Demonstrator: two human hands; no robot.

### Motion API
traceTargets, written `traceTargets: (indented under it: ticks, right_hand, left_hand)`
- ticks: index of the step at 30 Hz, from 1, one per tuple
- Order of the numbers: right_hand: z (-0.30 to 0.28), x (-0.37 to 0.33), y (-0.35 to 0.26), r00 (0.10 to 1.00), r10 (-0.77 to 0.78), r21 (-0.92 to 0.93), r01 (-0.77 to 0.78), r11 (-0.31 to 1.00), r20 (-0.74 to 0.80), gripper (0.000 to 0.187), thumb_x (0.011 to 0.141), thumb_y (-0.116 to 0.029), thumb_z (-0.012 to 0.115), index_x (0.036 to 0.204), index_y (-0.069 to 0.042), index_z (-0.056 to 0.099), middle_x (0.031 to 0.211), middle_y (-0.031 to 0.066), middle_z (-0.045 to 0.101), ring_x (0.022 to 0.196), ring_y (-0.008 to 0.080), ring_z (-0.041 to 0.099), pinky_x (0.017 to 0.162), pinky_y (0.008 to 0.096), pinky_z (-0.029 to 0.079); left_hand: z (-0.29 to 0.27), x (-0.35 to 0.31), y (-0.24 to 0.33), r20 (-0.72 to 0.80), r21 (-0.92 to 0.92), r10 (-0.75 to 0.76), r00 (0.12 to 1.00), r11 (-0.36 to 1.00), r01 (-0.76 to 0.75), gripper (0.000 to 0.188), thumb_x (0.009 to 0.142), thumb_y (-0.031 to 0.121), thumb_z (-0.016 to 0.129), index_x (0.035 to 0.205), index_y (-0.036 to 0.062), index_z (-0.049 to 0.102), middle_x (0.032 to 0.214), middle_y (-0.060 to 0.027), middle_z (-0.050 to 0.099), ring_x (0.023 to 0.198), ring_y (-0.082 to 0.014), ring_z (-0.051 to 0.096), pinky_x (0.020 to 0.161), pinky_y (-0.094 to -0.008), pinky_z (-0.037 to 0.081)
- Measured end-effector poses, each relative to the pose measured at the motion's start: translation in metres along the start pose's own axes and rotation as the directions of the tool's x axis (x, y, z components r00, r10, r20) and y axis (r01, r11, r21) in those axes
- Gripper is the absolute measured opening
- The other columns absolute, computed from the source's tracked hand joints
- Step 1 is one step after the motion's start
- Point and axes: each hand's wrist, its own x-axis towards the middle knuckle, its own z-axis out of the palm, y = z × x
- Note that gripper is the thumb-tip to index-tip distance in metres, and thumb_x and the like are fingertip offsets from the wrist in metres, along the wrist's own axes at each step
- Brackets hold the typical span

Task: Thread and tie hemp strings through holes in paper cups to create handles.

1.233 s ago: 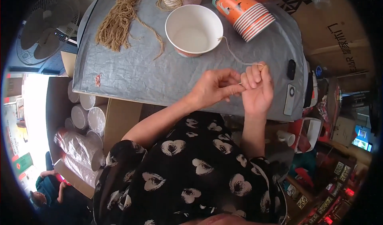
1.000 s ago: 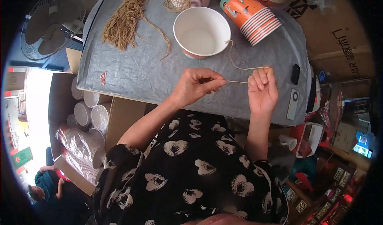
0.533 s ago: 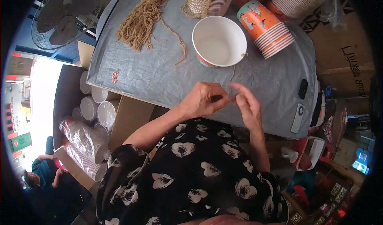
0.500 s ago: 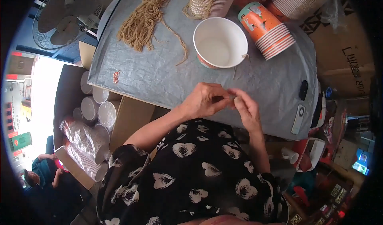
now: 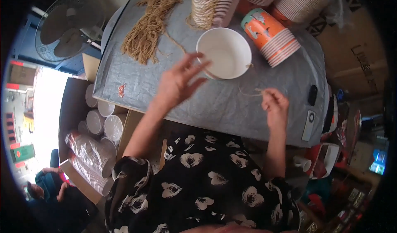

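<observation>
A white-lined paper bucket stands mouth-up on the grey-covered table, with a small knot of twine at its right rim. My left hand, slightly blurred, hovers by the bucket's near left side with fingers spread and nothing in them. To the right, above the table's near part, my right hand pinches the end of a thin twine. That twine curves back toward the bucket; whether it joins the knot is hard to make out. A bundle of tan twine strands lies at the far left, one strand trailing toward my left hand.
An orange paper bucket stack lies tilted right of the bucket. Behind stands a tall bucket stack draped with twine. A black object and a white device lie at the right edge. A carton of wrapped buckets sits lower left.
My hands, close together before, have parted. The left has opened and moved up and left toward the bucket; the right has moved right, pinching the twine's end.
</observation>
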Motion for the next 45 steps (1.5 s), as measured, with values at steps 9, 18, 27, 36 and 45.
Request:
traceTargets:
  ticks: [9,18,27,36,45]
  right_hand:
    - [0.016,0.042,-0.106,0.889,-0.458,-0.375,0.431,0.821,0.019,0.013,0.092,-0.007,0.067,0.101,0.001,0.071,0.079,-0.0035,0.06,0.066,0.0031,0.048,0.06,0.0193,0.037]
    - [0.093,0.067,-0.076,0.791,-0.243,-0.287,0.461,0.84,0.561,0.013,0.097,-0.012,0.062,0.098,0.0,0.066,0.075,-0.0047,0.057,0.07,0.0022,0.053,0.064,0.0194,0.046]
    - [0.096,0.032,-0.026,0.792,0.011,-0.553,0.416,0.722,0.61,0.013,0.098,-0.011,0.06,0.09,0.0,0.061,0.072,-0.0033,0.055,0.067,0.0038,0.05,0.061,0.0222,0.043]
    - [0.106,0.007,-0.02,0.747,0.088,-0.599,0.45,0.662,0.659,0.01,0.094,-0.008,0.064,0.091,0.001,0.062,0.068,0.0017,0.057,0.062,0.0077,0.05,0.058,0.0261,0.043]
    - [0.121,0.006,0.002,0.741,-0.115,-0.545,0.582,0.604,0.662,0.009,0.092,-0.006,0.065,0.091,0.001,0.061,0.075,0.0114,0.065,0.063,0.0177,0.062,0.059,0.0317,0.048]
  left_hand:
    - [0.013,0.012,0.009,0.081,0.127,0.124,0.989,0.983,-0.133,0.012,0.085,0.022,0.074,0.091,0.0133,0.068,0.118,0.0016,0.065,0.086,-0.0223,0.07,0.068,-0.035,0.059]
    - [-0.008,0.006,0.009,0.201,-0.057,0.069,0.977,0.997,-0.059,0.044,0.075,0.021,0.084,0.114,0.0107,0.068,0.13,-0.0034,0.065,0.084,-0.0251,0.07,0.073,-0.0349,0.059]
    - [0.0,-0.05,0.001,0.197,-0.113,0.024,0.98,0.994,-0.001,0.02,0.086,0.001,0.071,0.105,0.0063,0.07,0.11,-0.0088,0.069,0.093,-0.0274,0.071,0.076,-0.0337,0.058]
    - [-0.006,-0.073,0.003,0.099,0.142,-0.014,0.995,0.99,0.0,0.035,0.072,-0.003,0.066,0.102,0.0143,0.071,0.119,-0.0003,0.067,0.098,-0.0207,0.07,0.075,-0.0317,0.061]
    - [0.003,-0.077,0.008,0.102,0.035,0.006,0.995,0.999,-0.009,0.034,0.071,-0.002,0.067,0.1,0.0149,0.071,0.104,0.0008,0.065,0.089,-0.0188,0.068,0.07,-0.0311,0.059]
